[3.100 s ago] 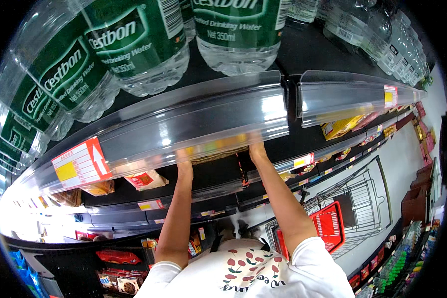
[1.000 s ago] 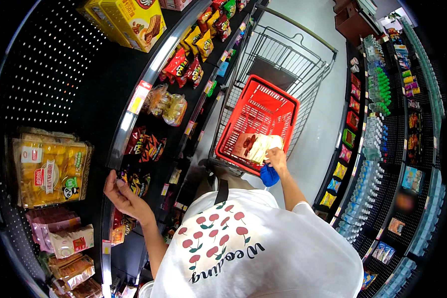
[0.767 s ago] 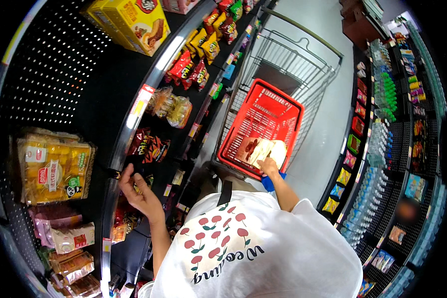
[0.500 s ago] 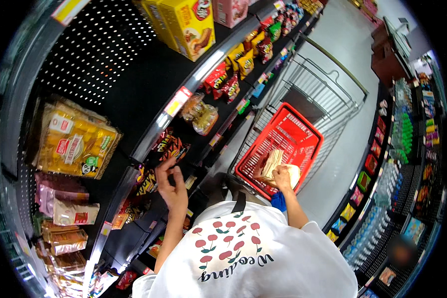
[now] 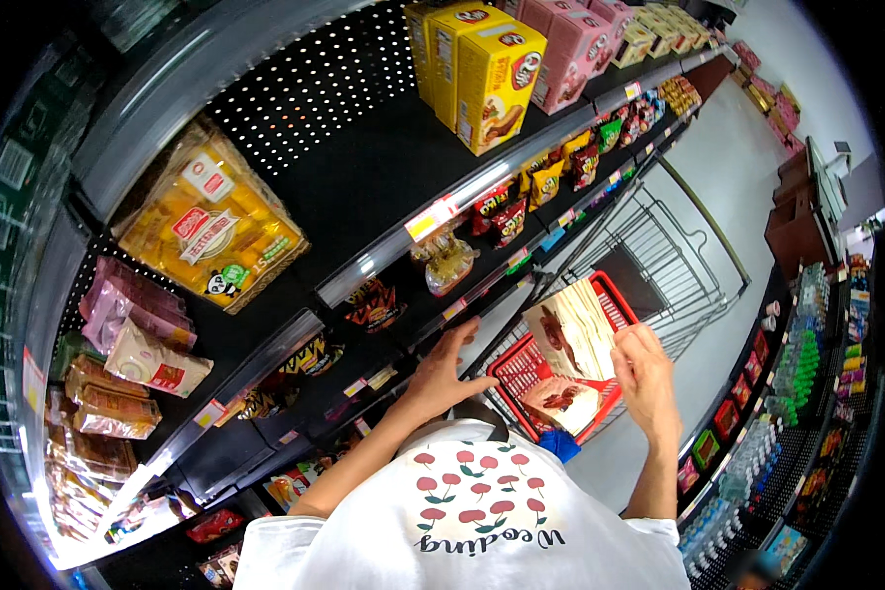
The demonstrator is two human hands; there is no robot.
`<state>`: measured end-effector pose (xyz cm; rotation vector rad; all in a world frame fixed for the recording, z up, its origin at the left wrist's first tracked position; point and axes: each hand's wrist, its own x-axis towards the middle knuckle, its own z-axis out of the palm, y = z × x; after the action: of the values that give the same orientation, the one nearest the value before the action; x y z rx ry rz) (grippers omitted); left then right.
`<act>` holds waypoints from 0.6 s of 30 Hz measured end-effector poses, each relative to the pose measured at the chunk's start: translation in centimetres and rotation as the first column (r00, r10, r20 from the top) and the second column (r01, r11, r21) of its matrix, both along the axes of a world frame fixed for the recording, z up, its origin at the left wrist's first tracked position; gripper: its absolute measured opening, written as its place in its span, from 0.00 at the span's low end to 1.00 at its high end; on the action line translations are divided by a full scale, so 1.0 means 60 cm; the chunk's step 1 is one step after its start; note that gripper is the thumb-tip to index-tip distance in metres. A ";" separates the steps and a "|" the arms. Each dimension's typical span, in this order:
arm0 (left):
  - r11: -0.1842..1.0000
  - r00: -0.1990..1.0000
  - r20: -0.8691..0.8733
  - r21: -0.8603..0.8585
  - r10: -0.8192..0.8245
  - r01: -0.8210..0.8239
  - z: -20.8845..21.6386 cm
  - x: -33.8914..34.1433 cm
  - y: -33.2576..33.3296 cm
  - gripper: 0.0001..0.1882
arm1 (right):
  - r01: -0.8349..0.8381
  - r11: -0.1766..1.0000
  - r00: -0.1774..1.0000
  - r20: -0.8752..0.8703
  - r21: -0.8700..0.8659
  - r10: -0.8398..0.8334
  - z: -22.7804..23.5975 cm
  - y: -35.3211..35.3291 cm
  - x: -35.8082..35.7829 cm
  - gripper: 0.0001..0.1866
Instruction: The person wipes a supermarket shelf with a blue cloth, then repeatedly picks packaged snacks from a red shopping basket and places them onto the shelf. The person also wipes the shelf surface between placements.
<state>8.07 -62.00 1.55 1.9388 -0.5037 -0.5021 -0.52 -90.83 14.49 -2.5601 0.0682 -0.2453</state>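
My right hand (image 5: 645,379) grips the right edge of a cream-coloured food package (image 5: 574,329) with brown pictures on its face. It is tilted up over the red plastic basket (image 5: 519,364), hiding part of the basket's inside. A second cream package (image 5: 562,401) with similar brown pictures lies in the near part of the basket. My left hand (image 5: 447,370) hovers left of the basket, thumb and fingers spread, with nothing in it. The basket rests in a wire shopping cart (image 5: 693,221).
On the left, a black shelf holds yellow boxes (image 5: 497,84), a large yellow packet (image 5: 211,231) and several brown packs (image 5: 118,408). Snack bags (image 5: 546,182) fill a lower shelf beside the cart. Bottles (image 5: 757,452) line the shelf across the aisle (image 5: 631,470).
My right hand has raised and turned the package from inside the basket. My left hand has moved from the shelf edge towards the basket. The view has shifted, and the shelves appear farther right.
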 end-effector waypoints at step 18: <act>0.801 0.842 -0.535 -0.472 0.071 -0.368 0.011 0.018 0.051 0.36 | -0.261 0.441 0.965 0.214 0.858 0.154 0.048 0.108 0.196 0.29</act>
<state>9.15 -58.93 2.21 1.2081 -0.0545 -0.5906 11.21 -84.34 17.35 -1.4543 -0.1384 -0.1752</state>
